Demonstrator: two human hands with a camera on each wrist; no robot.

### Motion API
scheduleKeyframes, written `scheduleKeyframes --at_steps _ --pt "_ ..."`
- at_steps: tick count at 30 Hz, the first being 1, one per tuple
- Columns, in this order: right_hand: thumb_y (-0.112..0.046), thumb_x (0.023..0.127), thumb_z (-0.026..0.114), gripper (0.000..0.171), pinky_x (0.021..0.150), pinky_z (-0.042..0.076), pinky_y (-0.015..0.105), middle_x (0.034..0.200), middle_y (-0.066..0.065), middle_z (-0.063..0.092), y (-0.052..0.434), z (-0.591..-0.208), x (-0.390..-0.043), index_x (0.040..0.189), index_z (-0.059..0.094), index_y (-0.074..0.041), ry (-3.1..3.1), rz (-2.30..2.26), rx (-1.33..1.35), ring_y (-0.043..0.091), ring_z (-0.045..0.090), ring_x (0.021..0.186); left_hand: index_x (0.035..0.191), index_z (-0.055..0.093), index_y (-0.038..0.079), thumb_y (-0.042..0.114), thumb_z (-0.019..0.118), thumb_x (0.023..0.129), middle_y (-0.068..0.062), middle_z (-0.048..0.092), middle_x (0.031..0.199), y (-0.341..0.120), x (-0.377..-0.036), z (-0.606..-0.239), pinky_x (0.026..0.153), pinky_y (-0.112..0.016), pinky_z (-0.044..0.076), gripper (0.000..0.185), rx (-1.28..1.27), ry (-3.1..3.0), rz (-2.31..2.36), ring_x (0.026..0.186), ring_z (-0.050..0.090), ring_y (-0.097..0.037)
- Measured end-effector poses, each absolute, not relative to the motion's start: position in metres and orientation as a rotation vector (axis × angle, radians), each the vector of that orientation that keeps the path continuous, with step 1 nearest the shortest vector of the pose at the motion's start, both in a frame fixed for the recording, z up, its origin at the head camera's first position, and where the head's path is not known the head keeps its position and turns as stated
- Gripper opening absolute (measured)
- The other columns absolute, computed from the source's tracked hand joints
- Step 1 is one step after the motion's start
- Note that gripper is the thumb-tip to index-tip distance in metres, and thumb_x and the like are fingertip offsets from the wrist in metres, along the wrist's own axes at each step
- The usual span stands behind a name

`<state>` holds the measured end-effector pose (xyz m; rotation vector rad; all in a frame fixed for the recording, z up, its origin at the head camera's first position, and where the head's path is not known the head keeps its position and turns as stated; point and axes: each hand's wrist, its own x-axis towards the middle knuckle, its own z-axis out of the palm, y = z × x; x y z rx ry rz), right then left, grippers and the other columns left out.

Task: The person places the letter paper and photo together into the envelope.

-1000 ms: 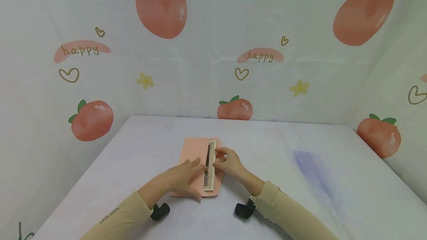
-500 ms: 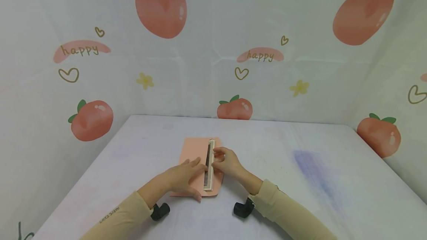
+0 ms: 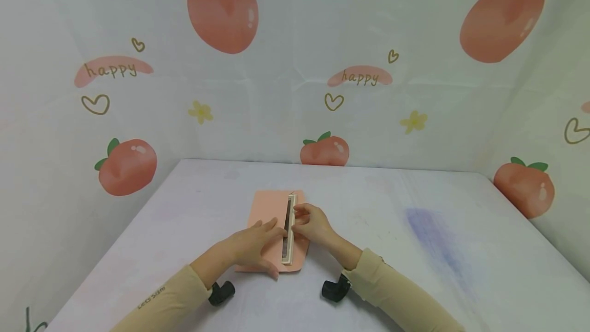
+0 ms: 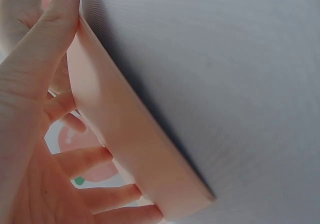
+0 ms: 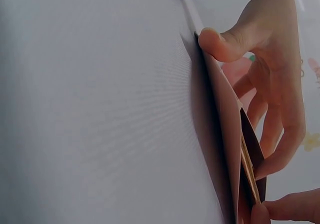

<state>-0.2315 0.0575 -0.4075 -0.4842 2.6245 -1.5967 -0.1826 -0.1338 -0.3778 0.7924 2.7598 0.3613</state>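
Note:
A pink paper envelope lies on the white table, its flap on the right side folded out. A cream-bordered card or thin stack of cards with a dark printed area shows as a narrow strip at the envelope's mouth; the rest is hidden inside. My left hand rests spread on the envelope, thumb by its near edge. In the left wrist view its fingers touch the pink paper. My right hand holds the card's outer long edge with thumb and fingertips. Layered edges of the card show inside the mouth.
Black wrist-camera mounts sit under both wrists, close to the table's near part. A faint blue-purple stain marks the white tabletop at right. Behind hangs a white curtain printed with peaches and flowers.
My right hand has shifted slightly left, and the card has slid further into the envelope, so its visible strip is narrower. The left hand and the envelope have stayed still.

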Motion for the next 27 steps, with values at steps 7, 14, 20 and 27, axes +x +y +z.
scheduleKeyframes --at_steps 7,14,20,27 --pt "0.009 0.071 0.068 0.045 0.069 0.055 0.026 0.103 0.022 0.064 0.0568 -0.4083 -0.2316 0.115 0.056 0.008 2.578 -1.640 -0.480 0.029 0.066 0.089 0.134 0.041 0.025 0.061 0.073 0.063 -0.020 0.028 0.151 -0.1333 -0.1827 -0.3775 0.093 -0.063 0.042 0.086 0.786 2.750 0.363 0.130 0.032 -0.056" --pt "0.008 0.072 0.068 0.045 0.070 0.055 0.025 0.103 0.022 0.064 0.0559 -0.4068 -0.2309 0.115 0.056 0.007 2.561 -1.624 -0.468 0.027 0.066 0.088 0.134 0.041 0.023 0.060 0.074 0.063 -0.020 0.028 0.151 -0.1333 -0.1815 -0.3765 0.093 -0.063 0.042 0.086 0.789 2.752 0.368 0.130 0.032 -0.056" --pt "0.007 0.073 0.068 0.045 0.069 0.056 0.026 0.105 0.024 0.064 0.0557 -0.4054 -0.2300 0.116 0.055 0.008 2.531 -1.632 -0.470 0.028 0.066 0.090 0.135 0.041 0.023 0.060 0.074 0.063 -0.020 0.027 0.152 -0.1328 -0.1817 -0.3768 0.095 -0.062 0.041 0.087 0.779 2.751 0.372 0.131 0.031 -0.055" --pt "0.006 0.074 0.065 0.047 0.069 0.056 0.027 0.108 0.024 0.063 0.0541 -0.4058 -0.2305 0.120 0.053 0.007 2.464 -1.665 -0.438 0.027 0.065 0.093 0.136 0.040 0.024 0.060 0.073 0.064 -0.017 0.026 0.153 -0.1330 -0.1825 -0.3769 0.094 -0.063 0.041 0.087 0.766 2.743 0.373 0.132 0.029 -0.055"
